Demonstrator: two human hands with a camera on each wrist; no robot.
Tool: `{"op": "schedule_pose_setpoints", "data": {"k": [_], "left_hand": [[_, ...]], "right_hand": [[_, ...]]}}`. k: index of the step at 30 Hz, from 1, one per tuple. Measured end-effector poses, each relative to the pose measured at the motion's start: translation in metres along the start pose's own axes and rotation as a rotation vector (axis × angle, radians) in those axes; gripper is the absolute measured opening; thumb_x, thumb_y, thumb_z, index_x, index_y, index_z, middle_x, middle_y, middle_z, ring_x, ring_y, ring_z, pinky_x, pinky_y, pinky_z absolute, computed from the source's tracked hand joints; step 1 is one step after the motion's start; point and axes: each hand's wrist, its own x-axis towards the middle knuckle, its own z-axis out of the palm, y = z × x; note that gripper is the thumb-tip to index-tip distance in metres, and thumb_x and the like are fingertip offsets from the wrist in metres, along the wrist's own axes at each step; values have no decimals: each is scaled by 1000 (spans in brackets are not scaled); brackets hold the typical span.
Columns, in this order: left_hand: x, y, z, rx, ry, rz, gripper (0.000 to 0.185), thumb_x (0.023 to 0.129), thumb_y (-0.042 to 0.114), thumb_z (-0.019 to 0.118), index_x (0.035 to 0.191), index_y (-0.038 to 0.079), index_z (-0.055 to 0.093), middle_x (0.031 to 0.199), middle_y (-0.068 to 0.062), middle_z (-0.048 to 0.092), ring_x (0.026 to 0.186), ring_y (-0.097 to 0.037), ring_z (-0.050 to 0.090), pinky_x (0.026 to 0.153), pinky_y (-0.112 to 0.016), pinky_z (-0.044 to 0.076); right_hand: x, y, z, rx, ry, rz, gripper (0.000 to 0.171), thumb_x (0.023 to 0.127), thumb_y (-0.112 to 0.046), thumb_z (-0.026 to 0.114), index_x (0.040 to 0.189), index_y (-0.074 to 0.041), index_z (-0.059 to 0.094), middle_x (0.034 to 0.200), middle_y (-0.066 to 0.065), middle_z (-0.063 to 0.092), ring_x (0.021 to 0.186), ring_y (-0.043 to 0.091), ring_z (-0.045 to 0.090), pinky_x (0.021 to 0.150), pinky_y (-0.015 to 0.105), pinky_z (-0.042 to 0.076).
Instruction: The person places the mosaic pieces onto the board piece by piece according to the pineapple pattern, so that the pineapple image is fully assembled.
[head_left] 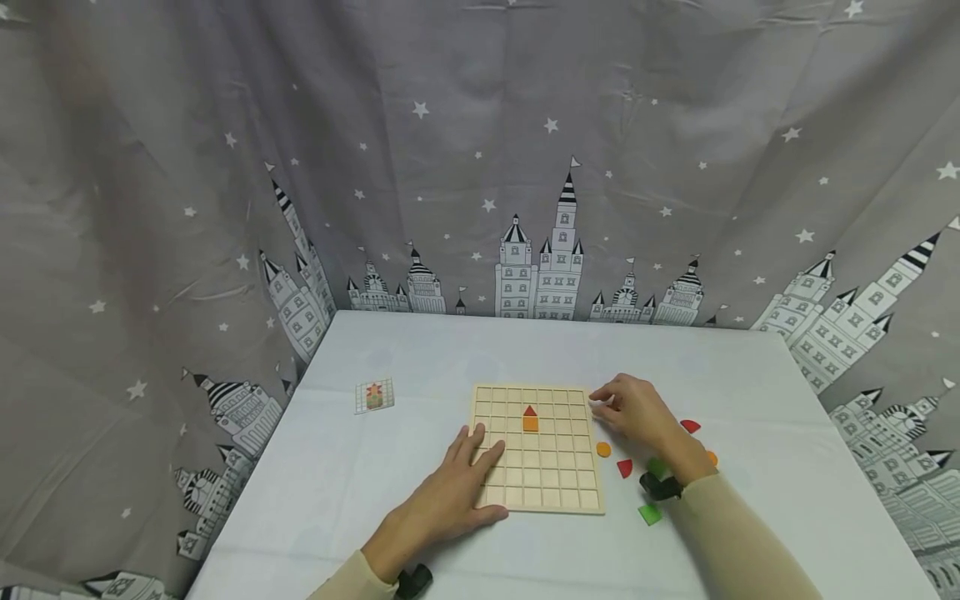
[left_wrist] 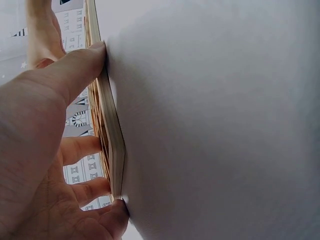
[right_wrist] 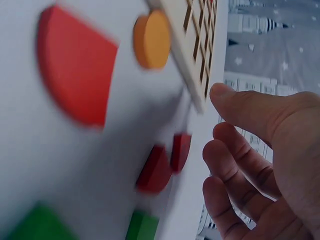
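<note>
1. I see a white table (head_left: 420,358) draped in a plain cloth; a grey curtain (head_left: 480,167) with stars and castles hangs behind and on both sides.
2. Wooden grid board (head_left: 540,450) lies flat near the table's middle. It holds a red triangle (head_left: 529,410) above an orange square (head_left: 530,424).
3. Left hand (head_left: 450,496) rests on the board's near-left corner, fingers straight and spread, thumb against the edge.
4. Right hand (head_left: 637,410) sits at the board's far-right edge, fingers loosely curled; I can't tell whether it pinches anything.
5. Loose pieces right of the board: orange disc (head_left: 603,449), red quarter piece (head_left: 624,467), green square (head_left: 649,514).
6. A small pattern card (head_left: 374,396) lies well left of the board.
</note>
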Motion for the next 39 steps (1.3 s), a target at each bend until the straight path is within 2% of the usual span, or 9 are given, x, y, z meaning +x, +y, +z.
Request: {"op": "schedule_pose_setpoints", "data": {"k": [6, 12, 17, 26, 33, 39], "left_hand": [[0, 0, 0, 5, 0, 4, 97, 101, 50, 92, 178, 11, 48, 189, -31, 28, 177, -61, 24, 125, -72, 54], [0, 0, 0, 10, 0, 0, 98, 101, 51, 92, 178, 11, 48, 190, -31, 28, 177, -60, 24, 128, -71, 52], [0, 1, -1, 10, 4, -3, 99, 100, 51, 92, 179, 11, 47, 190, -30, 28, 177, -60, 24, 127, -71, 52], [0, 1, -1, 8, 1, -1, 98, 101, 50, 92, 179, 11, 47, 190, -31, 28, 177, -60, 23, 128, -71, 52], [0, 1, -1, 8, 0, 0, 98, 101, 50, 92, 179, 11, 47, 190, -30, 28, 178, -60, 23, 129, -70, 51], [0, -1, 1, 8, -1, 1, 98, 101, 51, 91, 179, 12, 47, 190, -30, 28, 178, -60, 23, 130, -70, 50]], "right_hand": [[-4, 16, -3, -18, -20, 94, 28, 100, -23, 95, 126, -11, 90, 113, 6, 78, 94, 17, 68, 81, 28, 59], [-7, 19, -5, -18, -48, 148, 34, 100, -28, 96, 129, -11, 89, 119, 9, 78, 97, 20, 66, 80, 26, 56], [-7, 21, -3, -16, -58, 151, 32, 101, -24, 94, 129, -9, 89, 117, 8, 78, 96, 19, 64, 80, 29, 55], [-8, 24, -2, 4, -46, 134, 27, 102, -19, 92, 127, -8, 89, 110, 6, 76, 90, 18, 62, 75, 25, 52], [-9, 24, -1, 30, -31, 131, 25, 101, -17, 93, 124, -9, 88, 110, 7, 78, 94, 20, 65, 80, 28, 54], [-9, 24, -2, 58, -30, 137, 23, 100, -16, 94, 121, -10, 85, 105, 6, 79, 91, 19, 65, 77, 25, 54]]}}
